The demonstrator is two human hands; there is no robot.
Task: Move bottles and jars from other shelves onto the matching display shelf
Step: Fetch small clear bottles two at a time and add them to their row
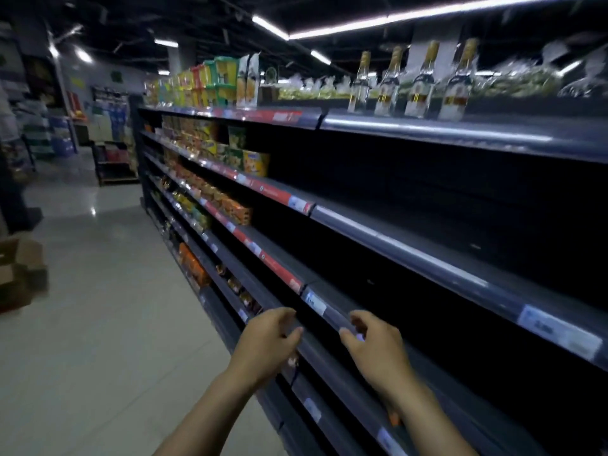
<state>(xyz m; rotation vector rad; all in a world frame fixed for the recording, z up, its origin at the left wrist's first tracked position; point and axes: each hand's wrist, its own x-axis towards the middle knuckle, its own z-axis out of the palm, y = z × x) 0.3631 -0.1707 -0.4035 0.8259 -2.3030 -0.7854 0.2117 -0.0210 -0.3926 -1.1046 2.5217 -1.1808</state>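
My left hand (pixel 268 343) and right hand (pixel 375 347) reach forward side by side, both empty, fingers loosely curled, in front of the edge of a dark shelf (pixel 329 353). The four glass bottles (pixel 411 83) stand upright in a row on the top shelf (pixel 460 133), up to my right, necks pointing at the ceiling. Packaged goods (pixel 204 83) fill the shelves farther down the aisle.

Dark metal shelving (pixel 427 255) lines a glossy pale tiled floor (pixel 98 291) under ceiling strip lights (pixel 388 18).
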